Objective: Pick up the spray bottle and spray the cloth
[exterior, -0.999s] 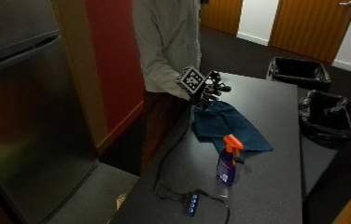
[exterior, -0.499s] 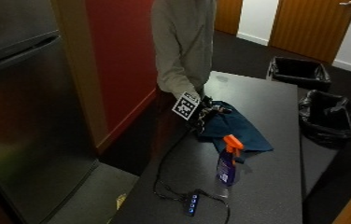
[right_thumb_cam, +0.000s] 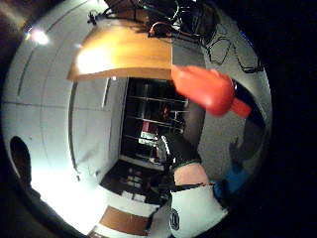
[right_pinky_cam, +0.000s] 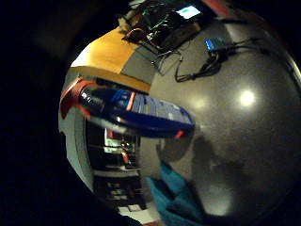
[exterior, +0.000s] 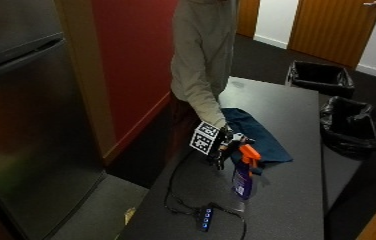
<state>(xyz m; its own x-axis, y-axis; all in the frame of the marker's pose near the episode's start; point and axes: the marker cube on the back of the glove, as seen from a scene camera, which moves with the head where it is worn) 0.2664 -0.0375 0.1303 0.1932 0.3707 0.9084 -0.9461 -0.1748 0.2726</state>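
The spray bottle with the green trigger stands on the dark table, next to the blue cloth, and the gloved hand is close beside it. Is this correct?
Not quite: the trigger of the spray bottle is orange, not green, as the outside view shows. The rest holds: it stands on the dark table next to the blue cloth, with the gloved hand close beside it.

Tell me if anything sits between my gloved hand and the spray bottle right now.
Nothing visible does. The gloved right hand is right beside the spray bottle, near its orange trigger head, on the table. The cloth lies just behind.
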